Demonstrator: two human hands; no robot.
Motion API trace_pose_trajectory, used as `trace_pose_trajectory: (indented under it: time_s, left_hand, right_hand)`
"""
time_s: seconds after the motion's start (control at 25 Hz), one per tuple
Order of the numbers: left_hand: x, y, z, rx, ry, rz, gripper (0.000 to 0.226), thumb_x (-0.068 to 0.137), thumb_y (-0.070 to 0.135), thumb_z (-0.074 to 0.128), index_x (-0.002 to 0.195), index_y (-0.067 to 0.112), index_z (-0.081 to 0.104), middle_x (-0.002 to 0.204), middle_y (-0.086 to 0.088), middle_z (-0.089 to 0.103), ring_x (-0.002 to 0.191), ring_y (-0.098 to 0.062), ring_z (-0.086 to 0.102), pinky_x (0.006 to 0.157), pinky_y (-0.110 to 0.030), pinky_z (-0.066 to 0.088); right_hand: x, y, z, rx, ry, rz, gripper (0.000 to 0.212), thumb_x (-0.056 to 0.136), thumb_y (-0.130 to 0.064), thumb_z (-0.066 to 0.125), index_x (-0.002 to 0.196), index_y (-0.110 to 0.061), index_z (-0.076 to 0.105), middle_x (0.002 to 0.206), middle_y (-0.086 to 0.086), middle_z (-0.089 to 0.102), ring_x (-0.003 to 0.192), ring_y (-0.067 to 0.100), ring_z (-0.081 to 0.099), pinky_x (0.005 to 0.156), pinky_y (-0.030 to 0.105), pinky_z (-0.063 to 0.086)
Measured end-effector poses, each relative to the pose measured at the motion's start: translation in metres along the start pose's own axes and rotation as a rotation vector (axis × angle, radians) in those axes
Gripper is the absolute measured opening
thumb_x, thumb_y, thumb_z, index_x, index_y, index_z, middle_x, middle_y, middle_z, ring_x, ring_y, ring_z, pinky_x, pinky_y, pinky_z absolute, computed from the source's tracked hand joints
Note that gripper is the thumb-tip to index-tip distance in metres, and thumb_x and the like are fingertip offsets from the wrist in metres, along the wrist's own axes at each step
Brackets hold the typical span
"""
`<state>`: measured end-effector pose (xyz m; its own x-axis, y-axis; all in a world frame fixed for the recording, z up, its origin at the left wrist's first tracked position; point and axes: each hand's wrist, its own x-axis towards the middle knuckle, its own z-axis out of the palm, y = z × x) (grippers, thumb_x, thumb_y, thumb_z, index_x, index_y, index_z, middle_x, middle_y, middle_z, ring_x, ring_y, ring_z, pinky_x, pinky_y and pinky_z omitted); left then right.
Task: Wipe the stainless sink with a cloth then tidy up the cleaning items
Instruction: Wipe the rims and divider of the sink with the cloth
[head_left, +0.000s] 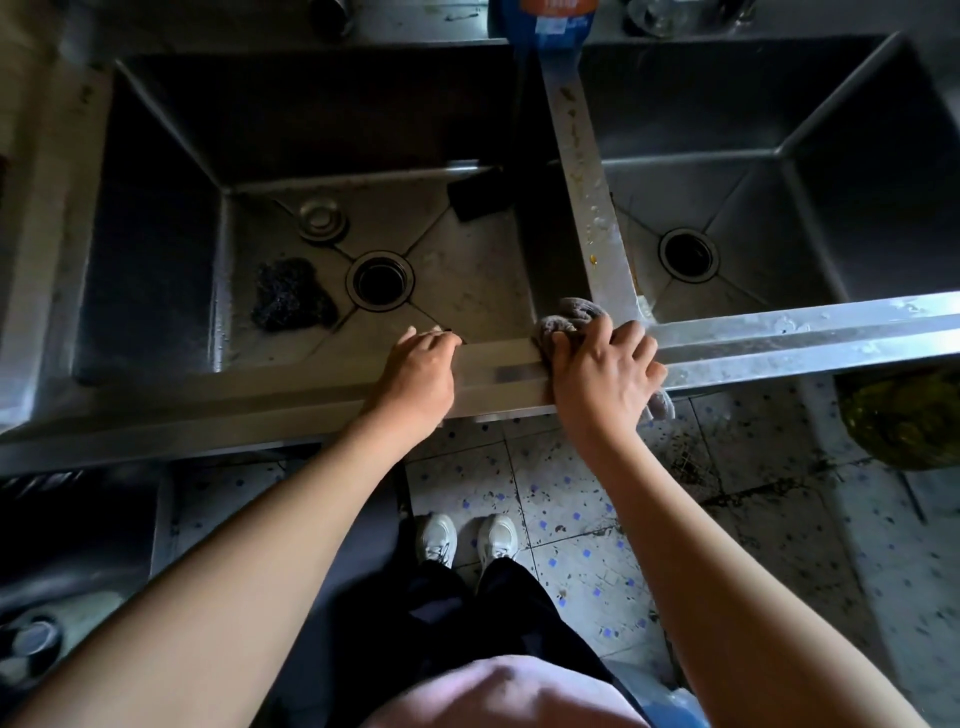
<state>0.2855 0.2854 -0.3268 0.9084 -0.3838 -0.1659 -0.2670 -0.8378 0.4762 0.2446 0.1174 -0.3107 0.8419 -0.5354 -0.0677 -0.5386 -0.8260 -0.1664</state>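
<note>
A stainless double sink fills the upper view, with a left basin and a right basin. My right hand presses a grey cloth onto the front rim where the divider meets it; a cloth end hangs below the edge. My left hand rests on the front rim of the left basin, fingers curled over the inner edge, holding nothing. In the left basin lie a dark steel-wool scourer, a black sponge and a metal drain strainer.
A blue bottle stands at the back on the divider, which carries food bits. A yellow-green bag hangs under the right basin. Below is a speckled tile floor, dirty at the right, with my white shoes.
</note>
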Motion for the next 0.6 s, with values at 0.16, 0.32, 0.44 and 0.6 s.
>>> trace_pose_trajectory:
  time_s: [0.16,0.32,0.44,0.6]
  left_hand:
    - [-0.003,-0.012,-0.007,0.013,-0.074,0.028,0.045,0.091,-0.001,0.033,0.136,0.001,0.036,0.144,-0.017,0.037,0.137,-0.026,0.027,0.113,-0.031,0.011]
    - [-0.011,-0.024,-0.011,0.024,-0.053,0.015,0.034,0.09,0.004,0.042,0.123,-0.002,0.048,0.138,-0.019,0.044,0.135,-0.026,0.031,0.112,-0.028,0.011]
    - [-0.015,-0.026,-0.008,-0.011,0.041,0.011,0.028,0.09,0.004,0.044,0.114,-0.006,0.055,0.13,-0.023,0.051,0.13,-0.03,0.041,0.112,-0.032,0.016]
    - [-0.016,-0.026,-0.003,0.014,0.087,0.044,0.032,0.085,-0.001,0.044,0.114,-0.009,0.056,0.119,-0.027,0.058,0.119,-0.038,0.05,0.109,-0.041,0.026]
  right_hand:
    - [-0.019,-0.028,-0.001,0.062,-0.064,-0.042,0.047,0.09,-0.05,0.04,0.113,-0.01,0.045,0.116,0.015,0.045,0.108,0.034,0.041,0.086,0.044,0.032]
    - [-0.048,-0.08,0.009,0.135,-0.069,-0.065,0.038,0.091,-0.046,0.041,0.105,-0.012,0.049,0.109,0.013,0.049,0.101,0.033,0.045,0.08,0.043,0.034]
    - [-0.055,-0.087,0.016,0.072,0.041,-0.102,0.031,0.09,-0.041,0.048,0.094,-0.011,0.053,0.098,0.013,0.055,0.092,0.033,0.05,0.073,0.042,0.035]
    - [-0.035,-0.057,0.018,0.032,0.067,-0.105,0.04,0.089,-0.048,0.047,0.099,-0.009,0.052,0.101,0.016,0.052,0.094,0.034,0.048,0.075,0.043,0.034]
